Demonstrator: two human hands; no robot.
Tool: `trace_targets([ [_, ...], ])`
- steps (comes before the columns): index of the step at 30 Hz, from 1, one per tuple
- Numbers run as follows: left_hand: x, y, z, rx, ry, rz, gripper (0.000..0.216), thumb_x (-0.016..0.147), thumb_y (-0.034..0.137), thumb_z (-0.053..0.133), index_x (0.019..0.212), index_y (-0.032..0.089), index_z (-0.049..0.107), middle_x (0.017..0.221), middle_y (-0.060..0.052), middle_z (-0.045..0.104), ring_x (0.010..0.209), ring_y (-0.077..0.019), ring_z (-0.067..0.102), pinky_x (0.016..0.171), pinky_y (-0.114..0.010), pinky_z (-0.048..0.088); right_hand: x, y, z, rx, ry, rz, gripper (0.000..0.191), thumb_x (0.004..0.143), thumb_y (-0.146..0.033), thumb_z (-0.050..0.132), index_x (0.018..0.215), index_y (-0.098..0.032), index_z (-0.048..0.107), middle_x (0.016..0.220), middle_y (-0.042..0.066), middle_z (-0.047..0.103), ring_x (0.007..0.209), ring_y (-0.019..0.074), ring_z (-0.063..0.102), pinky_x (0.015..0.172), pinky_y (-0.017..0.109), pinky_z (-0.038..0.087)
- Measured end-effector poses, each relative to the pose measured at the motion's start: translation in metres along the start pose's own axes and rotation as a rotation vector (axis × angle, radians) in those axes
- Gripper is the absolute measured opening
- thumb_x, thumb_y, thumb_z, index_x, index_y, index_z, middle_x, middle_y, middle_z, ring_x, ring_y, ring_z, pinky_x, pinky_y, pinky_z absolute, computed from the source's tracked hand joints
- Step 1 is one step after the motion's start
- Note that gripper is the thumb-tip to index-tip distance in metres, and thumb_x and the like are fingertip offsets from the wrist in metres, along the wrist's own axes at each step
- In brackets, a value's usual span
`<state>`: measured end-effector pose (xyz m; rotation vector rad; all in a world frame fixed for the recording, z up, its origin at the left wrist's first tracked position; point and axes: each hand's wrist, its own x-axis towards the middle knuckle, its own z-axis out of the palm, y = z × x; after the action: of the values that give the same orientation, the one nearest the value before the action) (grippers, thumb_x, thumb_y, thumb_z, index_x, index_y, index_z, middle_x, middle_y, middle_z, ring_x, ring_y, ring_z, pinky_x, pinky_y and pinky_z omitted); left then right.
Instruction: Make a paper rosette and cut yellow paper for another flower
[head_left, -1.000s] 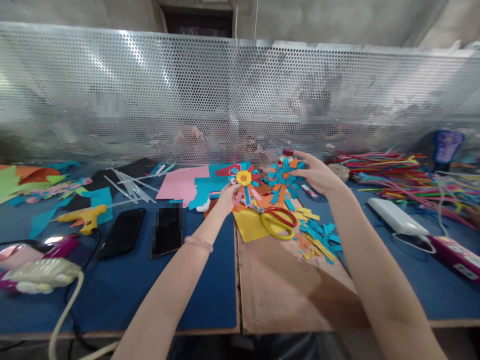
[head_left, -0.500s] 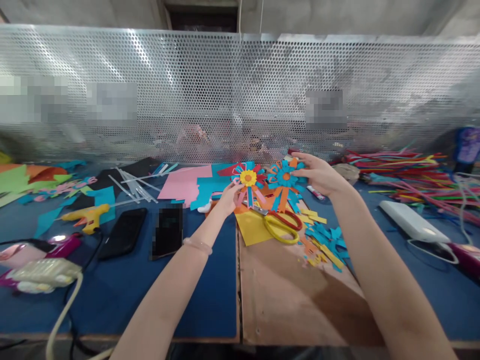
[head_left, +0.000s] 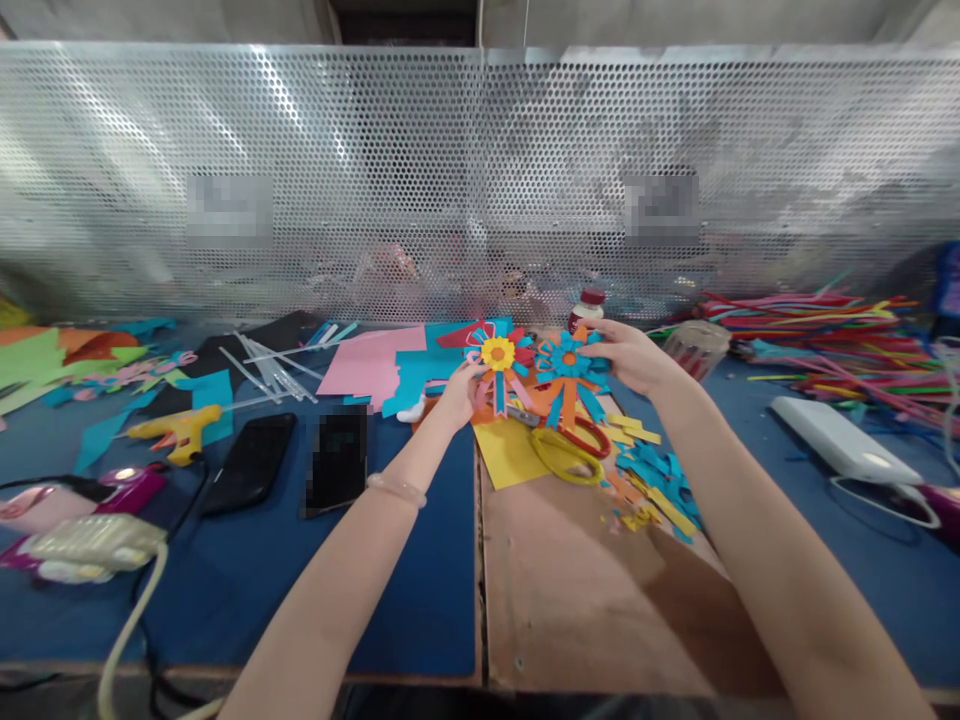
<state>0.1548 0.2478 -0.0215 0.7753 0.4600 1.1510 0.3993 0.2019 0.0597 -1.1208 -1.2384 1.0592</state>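
Note:
Two paper flower rosettes are side by side above the middle of the table. My left hand point(head_left: 463, 392) grips the edge of the rosette with a yellow centre point(head_left: 498, 353), which has red, blue and pink loops and tails. In my right hand point(head_left: 628, 355) is the blue rosette point(head_left: 568, 362) with an orange centre and orange and blue tails, pinched at its right edge. Just below them lie scissors point(head_left: 574, 450) with yellow and red handles, partly over a yellow sheet point(head_left: 506, 455). The scissors' blades are partly covered by the rosettes.
Left are a yellow glue gun point(head_left: 180, 432), two phones point(head_left: 251, 465), clear glue sticks point(head_left: 266, 370) and a power strip point(head_left: 97, 545). Paper scraps point(head_left: 660, 480) lie right of the scissors. Behind stand a red-capped bottle point(head_left: 589, 305) and a perforated metal screen point(head_left: 420, 180). Right are pipe cleaners point(head_left: 810, 325) and a white power bank point(head_left: 836, 437).
The right hand and the blue rosette have shifted slightly left and down, and more of the red-capped bottle shows. The left hand stays almost in place. The view has shifted a little.

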Motion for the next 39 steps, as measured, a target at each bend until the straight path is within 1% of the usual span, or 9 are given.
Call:
trace_targets([
  [6, -0.002, 0.0, -0.002, 0.026, -0.047, 0.026, 0.022, 0.064, 0.014, 0.066, 0.084, 0.016, 0.057, 0.081, -0.003, 0.069, 0.067, -0.0161, 0.065, 0.062, -0.026, 0.05, 0.005, 0.011, -0.005, -0.036, 0.017, -0.023, 0.056, 0.059, -0.009, 0.074, 0.112, -0.02, 0.06, 0.088, 0.001, 0.07, 0.066, 0.0149, 0.066, 0.058, 0.025, 0.056],
  [11, -0.003, 0.0, -0.003, 0.065, -0.067, 0.023, 0.025, 0.063, 0.011, 0.072, 0.084, 0.016, 0.06, 0.081, -0.003, 0.07, 0.073, -0.0159, 0.066, 0.075, -0.029, 0.05, 0.003, 0.007, 0.0, -0.045, 0.007, -0.055, 0.055, 0.059, -0.012, 0.075, 0.111, -0.02, 0.061, 0.094, 0.003, 0.07, 0.075, 0.0171, 0.067, 0.067, 0.028, 0.057],
  [14, -0.003, 0.001, -0.003, 0.079, -0.073, 0.001, 0.023, 0.064, 0.012, 0.073, 0.083, 0.014, 0.062, 0.079, -0.005, 0.07, 0.073, -0.0166, 0.067, 0.079, -0.031, 0.049, 0.0, 0.001, 0.002, -0.055, 0.006, -0.084, 0.054, 0.06, -0.015, 0.076, 0.112, -0.02, 0.061, 0.096, 0.003, 0.07, 0.077, 0.018, 0.067, 0.072, 0.031, 0.056],
  [19, -0.005, 0.007, -0.003, 0.078, -0.058, -0.013, 0.024, 0.065, 0.014, 0.073, 0.087, 0.012, 0.064, 0.082, -0.008, 0.071, 0.072, -0.0184, 0.067, 0.076, -0.033, 0.051, -0.003, -0.005, 0.005, -0.069, 0.008, -0.132, 0.054, 0.06, -0.018, 0.076, 0.111, -0.02, 0.062, 0.098, 0.003, 0.069, 0.081, 0.019, 0.067, 0.077, 0.034, 0.055],
  [23, -0.006, 0.009, -0.002, 0.057, -0.051, 0.006, 0.024, 0.068, 0.015, 0.071, 0.09, 0.013, 0.063, 0.088, -0.008, 0.071, 0.075, -0.0183, 0.067, 0.073, -0.031, 0.052, -0.002, -0.006, 0.008, -0.077, 0.053, -0.195, 0.051, 0.059, -0.021, 0.077, 0.109, -0.021, 0.063, 0.099, 0.003, 0.069, 0.083, 0.0191, 0.066, 0.08, 0.035, 0.054],
  [27, -0.002, 0.009, -0.005, 0.047, -0.007, 0.035, 0.022, 0.069, 0.016, 0.068, 0.089, 0.015, 0.06, 0.083, -0.005, 0.07, 0.07, -0.0168, 0.067, 0.067, -0.029, 0.053, 0.0, -0.004, 0.009, -0.072, 0.087, -0.262, 0.05, 0.06, -0.024, 0.076, 0.108, -0.022, 0.062, 0.101, 0.002, 0.068, 0.087, 0.0195, 0.065, 0.083, 0.036, 0.052],
  [33, 0.005, 0.007, -0.01, 0.068, 0.043, 0.054, 0.023, 0.068, 0.015, 0.066, 0.09, 0.015, 0.059, 0.079, -0.005, 0.069, 0.066, -0.0159, 0.066, 0.061, -0.026, 0.053, 0.002, 0.001, 0.014, -0.066, 0.104, -0.331, 0.048, 0.063, -0.029, 0.076, 0.108, -0.023, 0.062, 0.1, 0.002, 0.067, 0.088, 0.02, 0.065, 0.085, 0.038, 0.052],
  [36, 0.005, 0.007, -0.012, 0.093, 0.048, 0.031, 0.024, 0.066, 0.013, 0.065, 0.089, 0.014, 0.059, 0.076, -0.005, 0.069, 0.063, -0.0166, 0.065, 0.058, -0.027, 0.054, 0.004, 0.004, 0.019, -0.072, 0.113, -0.351, 0.049, 0.063, -0.031, 0.075, 0.109, -0.024, 0.06, 0.099, 0.002, 0.067, 0.087, 0.0196, 0.065, 0.083, 0.037, 0.052],
  [39, 0.004, 0.01, -0.017, 0.125, 0.039, 0.001, 0.025, 0.065, 0.012, 0.066, 0.089, 0.013, 0.06, 0.075, -0.006, 0.069, 0.063, -0.0175, 0.065, 0.058, -0.028, 0.054, 0.007, 0.008, 0.022, -0.096, 0.112, -0.366, 0.05, 0.065, -0.034, 0.074, 0.112, -0.026, 0.058, 0.104, 0.001, 0.066, 0.09, 0.0193, 0.064, 0.084, 0.036, 0.052],
])
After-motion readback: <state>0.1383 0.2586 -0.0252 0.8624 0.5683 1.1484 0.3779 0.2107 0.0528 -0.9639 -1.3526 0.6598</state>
